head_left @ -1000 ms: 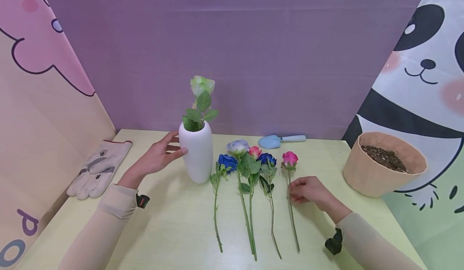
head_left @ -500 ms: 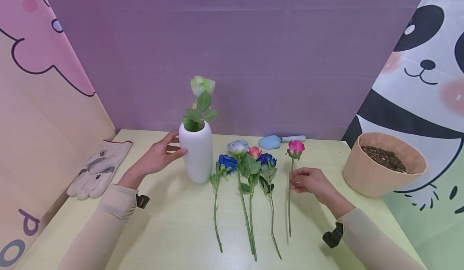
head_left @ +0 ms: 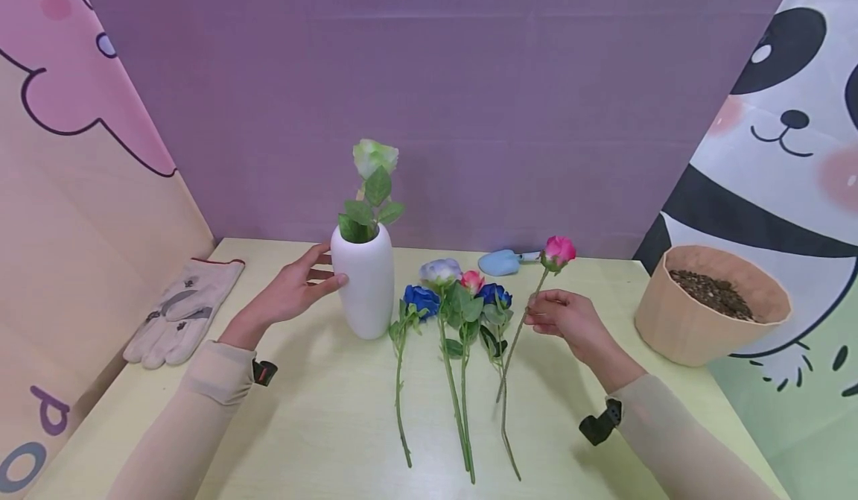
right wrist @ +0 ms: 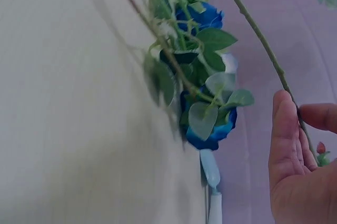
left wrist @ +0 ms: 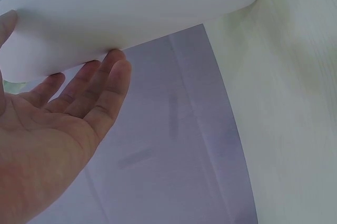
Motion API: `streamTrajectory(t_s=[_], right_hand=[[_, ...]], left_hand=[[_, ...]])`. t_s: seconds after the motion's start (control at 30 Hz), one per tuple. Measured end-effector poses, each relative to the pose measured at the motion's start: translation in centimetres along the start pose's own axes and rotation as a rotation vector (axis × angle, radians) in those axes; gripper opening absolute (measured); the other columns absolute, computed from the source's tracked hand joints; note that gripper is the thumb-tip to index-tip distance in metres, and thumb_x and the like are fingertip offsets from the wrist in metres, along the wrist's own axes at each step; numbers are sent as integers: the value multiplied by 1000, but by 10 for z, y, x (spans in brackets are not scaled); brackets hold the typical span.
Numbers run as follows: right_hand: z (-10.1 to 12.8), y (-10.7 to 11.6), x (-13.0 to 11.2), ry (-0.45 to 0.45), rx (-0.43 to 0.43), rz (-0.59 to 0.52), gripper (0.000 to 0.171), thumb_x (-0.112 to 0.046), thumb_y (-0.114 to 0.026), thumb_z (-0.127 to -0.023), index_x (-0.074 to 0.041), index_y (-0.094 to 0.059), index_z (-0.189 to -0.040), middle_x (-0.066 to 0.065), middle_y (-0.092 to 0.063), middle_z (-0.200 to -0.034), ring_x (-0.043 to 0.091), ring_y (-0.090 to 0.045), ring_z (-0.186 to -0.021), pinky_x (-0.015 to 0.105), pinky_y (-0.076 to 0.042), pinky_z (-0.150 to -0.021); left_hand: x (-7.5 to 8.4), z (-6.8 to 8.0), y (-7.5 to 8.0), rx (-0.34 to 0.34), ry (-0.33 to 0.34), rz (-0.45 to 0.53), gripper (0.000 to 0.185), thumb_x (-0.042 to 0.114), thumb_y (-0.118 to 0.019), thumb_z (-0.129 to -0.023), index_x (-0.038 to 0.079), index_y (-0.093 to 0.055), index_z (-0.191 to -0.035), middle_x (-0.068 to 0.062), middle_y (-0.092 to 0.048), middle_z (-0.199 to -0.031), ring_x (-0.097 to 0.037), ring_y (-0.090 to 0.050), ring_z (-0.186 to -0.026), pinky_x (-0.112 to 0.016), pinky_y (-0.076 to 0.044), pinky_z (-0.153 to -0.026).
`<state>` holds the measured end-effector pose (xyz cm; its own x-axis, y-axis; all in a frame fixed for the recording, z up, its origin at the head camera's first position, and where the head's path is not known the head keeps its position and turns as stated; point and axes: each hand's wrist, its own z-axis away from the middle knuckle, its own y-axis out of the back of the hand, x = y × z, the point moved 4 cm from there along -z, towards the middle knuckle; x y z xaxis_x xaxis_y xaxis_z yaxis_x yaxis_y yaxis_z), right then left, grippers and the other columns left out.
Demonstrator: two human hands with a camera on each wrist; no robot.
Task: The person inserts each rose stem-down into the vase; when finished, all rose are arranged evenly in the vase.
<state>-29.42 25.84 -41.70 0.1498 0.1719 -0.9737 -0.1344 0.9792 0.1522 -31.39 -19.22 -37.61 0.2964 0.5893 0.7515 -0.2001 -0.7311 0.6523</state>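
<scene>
My right hand (head_left: 566, 319) pinches the thin green stem of the pink artificial rose (head_left: 558, 250) between thumb and fingers, just below the bloom. The rose is off the pale yellow-green worktop (head_left: 322, 418) and tilted — its head leans toward the right, up near the light blue plastic trowel (head_left: 508, 261), while the stem's lower end slants down to the right of the tall white ceramic vase (head_left: 365, 282), over the row of flowers lying there. The right wrist view shows the stem (right wrist: 263, 45) running past my fingertips (right wrist: 284, 129), with blue blooms and leaves behind it.

My left hand (head_left: 290, 291) lies flat against the left side of the white vase, fingers straight and spread, touching its wall; the left wrist view shows the fingertips (left wrist: 113, 71) resting on the white surface (left wrist: 131, 8). The vase stands upright and holds one pale green-white rose with leaves (head_left: 374, 159).

Just right of the vase lie four flowers side by side, stems toward me — a dark blue rose (head_left: 421, 299), a pale lilac rose (head_left: 439, 270), a small pink-red rose (head_left: 472, 281) and another dark blue rose (head_left: 494, 293).

Well to the vase's left sits a pair of grey-white work gloves (head_left: 182, 310). Well to its right stands a tan pot filled with dark soil (head_left: 710, 302).
</scene>
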Motion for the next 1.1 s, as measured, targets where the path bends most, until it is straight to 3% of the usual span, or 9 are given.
streamTrajectory(t_s=[0.3, 0.7, 1.1], right_hand=[[-3, -10, -17, 63, 47, -135, 27, -14, -61, -100, 2, -51, -119, -8, -72, -89, 5, -73, -81, 22, -61, -79], [-6, -23, -33, 88, 139, -242, 25, -19, -65, -98, -4, -55, -115, -4, -71, -93, 5, -73, -83, 19, -60, -79], [-11, -34, -51, 153, 209, -428, 15, -11, -64, -98, -3, -54, -106, -3, -69, -89, 7, -74, -80, 21, -60, -76]], left_hand=[[2, 1, 0, -2, 5, 11, 72, 50, -60, -97, 25, -27, -156, -12, -49, -148, -37, -57, -131, -55, -51, -102], [1, 1, -1, -3, 7, 17, 72, 50, -60, -97, 25, -27, -156, -11, -49, -147, -38, -56, -131, -54, -51, -102], [3, 0, 0, -14, 9, -4, 75, 51, -59, -97, 24, -24, -158, -12, -48, -149, -36, -57, -131, -54, -52, -101]])
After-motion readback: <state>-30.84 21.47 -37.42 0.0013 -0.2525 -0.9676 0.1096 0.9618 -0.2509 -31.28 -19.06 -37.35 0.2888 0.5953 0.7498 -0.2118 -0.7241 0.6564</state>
